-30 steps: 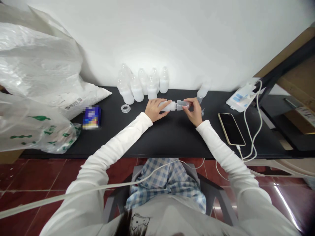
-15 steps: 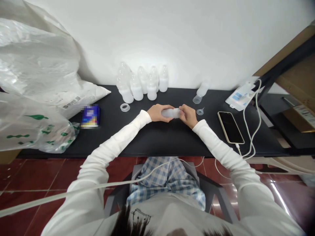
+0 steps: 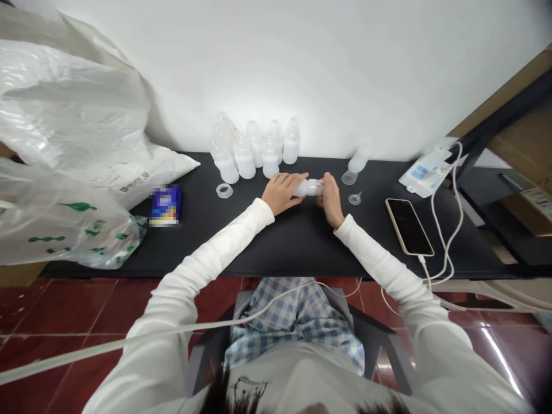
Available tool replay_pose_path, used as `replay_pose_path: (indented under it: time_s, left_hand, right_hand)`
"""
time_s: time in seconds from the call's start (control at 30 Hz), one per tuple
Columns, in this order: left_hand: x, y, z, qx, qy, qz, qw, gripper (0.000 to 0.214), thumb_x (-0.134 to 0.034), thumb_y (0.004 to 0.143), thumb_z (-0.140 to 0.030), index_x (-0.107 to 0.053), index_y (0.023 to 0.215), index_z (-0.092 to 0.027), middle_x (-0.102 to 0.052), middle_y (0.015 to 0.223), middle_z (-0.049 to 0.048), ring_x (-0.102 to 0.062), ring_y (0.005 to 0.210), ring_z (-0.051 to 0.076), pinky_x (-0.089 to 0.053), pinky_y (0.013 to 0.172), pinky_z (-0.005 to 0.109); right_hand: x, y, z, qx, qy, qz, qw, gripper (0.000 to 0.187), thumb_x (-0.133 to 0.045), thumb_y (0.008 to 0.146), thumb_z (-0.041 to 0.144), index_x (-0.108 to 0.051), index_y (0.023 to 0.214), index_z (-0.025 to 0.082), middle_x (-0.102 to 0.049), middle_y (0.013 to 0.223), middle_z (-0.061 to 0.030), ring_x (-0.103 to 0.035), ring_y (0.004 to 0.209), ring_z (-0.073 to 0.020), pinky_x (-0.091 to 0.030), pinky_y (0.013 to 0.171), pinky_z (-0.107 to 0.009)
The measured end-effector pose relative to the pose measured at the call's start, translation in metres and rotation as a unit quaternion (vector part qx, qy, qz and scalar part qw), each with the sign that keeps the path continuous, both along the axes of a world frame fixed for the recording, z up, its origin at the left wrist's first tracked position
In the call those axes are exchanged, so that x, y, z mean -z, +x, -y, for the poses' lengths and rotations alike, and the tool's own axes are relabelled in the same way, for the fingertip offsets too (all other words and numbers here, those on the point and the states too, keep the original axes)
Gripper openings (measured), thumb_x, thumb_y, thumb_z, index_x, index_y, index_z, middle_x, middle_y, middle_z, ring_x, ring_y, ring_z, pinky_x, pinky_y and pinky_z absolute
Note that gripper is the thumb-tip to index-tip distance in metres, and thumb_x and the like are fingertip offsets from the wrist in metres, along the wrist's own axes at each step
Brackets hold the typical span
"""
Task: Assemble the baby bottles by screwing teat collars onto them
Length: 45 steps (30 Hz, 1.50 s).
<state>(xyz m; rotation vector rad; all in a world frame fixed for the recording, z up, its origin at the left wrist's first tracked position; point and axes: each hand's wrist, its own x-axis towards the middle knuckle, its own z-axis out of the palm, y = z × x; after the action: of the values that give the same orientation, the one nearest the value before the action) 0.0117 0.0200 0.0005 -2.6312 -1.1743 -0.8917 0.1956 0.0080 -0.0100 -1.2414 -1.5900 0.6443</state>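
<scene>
A small white baby bottle (image 3: 303,187) lies sideways above the black table, held between both hands. My left hand (image 3: 282,192) wraps round its body. At the clear top end, my right hand (image 3: 331,200) has its fingers closed round a transparent cap, which they partly hide. Just right of that hand lies a clear nipple (image 3: 355,198). Behind it, against the wall, a white bottle (image 3: 361,158) stands near a clear cap (image 3: 349,176). Left of my left hand rests a white ring (image 3: 224,190). Several capped bottles (image 3: 245,161) stand upright in a group by the wall.
White plastic bags (image 3: 86,132) fill the left end of the table (image 3: 297,247), with a blue packet (image 3: 165,205) beside them. On the right lie a phone (image 3: 409,227) with a white cable (image 3: 446,241) and a white-and-blue package (image 3: 426,171).
My right hand has shifted from the bottle's white neck to its end, where a clear cap now shows. The left hand has turned over the bottle's body. The view has moved slightly.
</scene>
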Motion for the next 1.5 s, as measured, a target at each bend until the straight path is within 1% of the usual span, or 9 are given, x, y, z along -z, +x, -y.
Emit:
replay_pose_path:
  time_s: [0.1, 0.2, 0.4, 0.57, 0.73, 0.87, 1.07, 1.33, 1.5]
  left_hand:
    - [0.017, 0.006, -0.004, -0.075, -0.025, 0.113, 0.99, 0.056, -0.056, 0.093, -0.056, -0.052, 0.138, -0.023, -0.066, 0.129, 0.0134, -0.057, 0.115, 0.03, -0.044, 0.095, 0.043]
    - [0.034, 0.008, -0.013, -0.099, -0.07, 0.163, 0.979, 0.054, -0.045, 0.098, -0.057, -0.043, 0.141, -0.024, -0.066, 0.124, 0.0133, -0.061, 0.103, 0.026, -0.047, 0.085, 0.04]
    - [0.048, 0.016, -0.029, -0.091, -0.045, 0.196, 0.975, 0.064, -0.045, 0.098, -0.057, -0.034, 0.143, -0.013, -0.061, 0.121, 0.021, -0.061, 0.112, 0.029, -0.049, 0.097, 0.046]
    - [0.044, 0.027, -0.035, -0.113, 0.001, 0.228, 0.967, 0.068, -0.046, 0.099, -0.05, -0.022, 0.149, -0.01, -0.053, 0.129, 0.0247, -0.061, 0.116, 0.029, -0.056, 0.088, 0.043]
    - [0.042, 0.03, -0.05, -0.102, 0.046, 0.219, 0.969, 0.044, -0.042, 0.101, -0.046, -0.047, 0.131, -0.014, -0.058, 0.114, 0.02, -0.064, 0.11, 0.032, -0.059, 0.075, 0.044]
    - [0.035, 0.034, -0.06, -0.119, 0.013, 0.168, 0.979, 0.037, -0.04, 0.102, -0.039, -0.055, 0.121, -0.012, -0.06, 0.108, 0.0185, -0.061, 0.11, 0.034, -0.054, 0.091, 0.052]
    - [0.015, 0.04, -0.057, -0.201, -0.089, 0.108, 0.97, 0.044, -0.029, 0.103, -0.031, -0.048, 0.136, -0.008, -0.058, 0.123, 0.0238, -0.058, 0.118, 0.036, -0.045, 0.102, 0.05]
    - [0.008, 0.041, -0.046, -0.214, -0.133, 0.112, 0.961, 0.04, -0.031, 0.099, -0.015, -0.051, 0.133, -0.007, -0.059, 0.12, 0.023, -0.06, 0.113, 0.034, -0.046, 0.099, 0.044]
    - [-0.007, 0.018, -0.007, -0.189, -0.121, 0.071, 0.972, 0.032, -0.037, 0.097, -0.016, -0.06, 0.12, -0.009, -0.059, 0.121, 0.0218, -0.059, 0.115, 0.033, -0.046, 0.098, 0.042]
  right_hand:
    - [-0.001, -0.003, 0.005, -0.001, 0.006, -0.064, 0.998, 0.05, -0.027, 0.097, 0.071, -0.042, 0.109, 0.026, -0.054, 0.078, 0.0007, -0.051, 0.06, -0.0139, -0.048, 0.059, -0.031]
    - [0.001, -0.007, 0.01, -0.019, 0.038, -0.017, 0.999, 0.051, -0.037, 0.095, 0.069, -0.041, 0.119, 0.025, -0.057, 0.093, -0.0029, -0.055, 0.071, -0.0142, -0.052, 0.069, -0.032]
    - [0.006, 0.003, 0.009, 0.012, 0.079, 0.112, 0.99, 0.022, -0.043, 0.098, 0.04, -0.054, 0.102, 0.022, -0.057, 0.096, -0.0061, -0.052, 0.069, -0.015, -0.049, 0.067, -0.033]
    - [-0.004, 0.029, 0.016, 0.046, 0.149, 0.241, 0.958, 0.016, -0.044, 0.094, 0.025, -0.06, 0.095, 0.021, -0.063, 0.092, -0.008, -0.057, 0.077, -0.0208, -0.045, 0.074, -0.037]
    - [-0.009, 0.064, 0.039, 0.071, 0.168, 0.362, 0.914, 0.019, -0.044, 0.095, 0.024, -0.063, 0.096, 0.02, -0.065, 0.079, -0.0062, -0.059, 0.074, -0.0225, -0.039, 0.072, -0.037]
    - [-0.006, 0.09, 0.056, 0.095, 0.178, 0.433, 0.879, 0.026, -0.042, 0.098, 0.025, -0.067, 0.105, 0.018, -0.068, 0.081, -0.0066, -0.06, 0.072, -0.0208, -0.037, 0.07, -0.035]
    - [-0.001, 0.114, 0.067, 0.126, 0.118, 0.543, 0.821, 0.036, -0.04, 0.099, 0.024, -0.071, 0.117, 0.02, -0.066, 0.08, -0.0079, -0.056, 0.071, -0.0208, -0.031, 0.067, -0.034]
    - [0.003, 0.126, 0.064, 0.131, 0.06, 0.556, 0.818, 0.042, -0.038, 0.1, 0.029, -0.068, 0.129, 0.025, -0.06, 0.089, -0.011, -0.051, 0.077, -0.0223, -0.028, 0.067, -0.032]
    - [0.005, 0.126, 0.062, 0.133, 0.067, 0.54, 0.828, 0.041, -0.039, 0.099, 0.029, -0.068, 0.127, 0.024, -0.061, 0.101, -0.0137, -0.052, 0.085, -0.0245, -0.031, 0.07, -0.034]
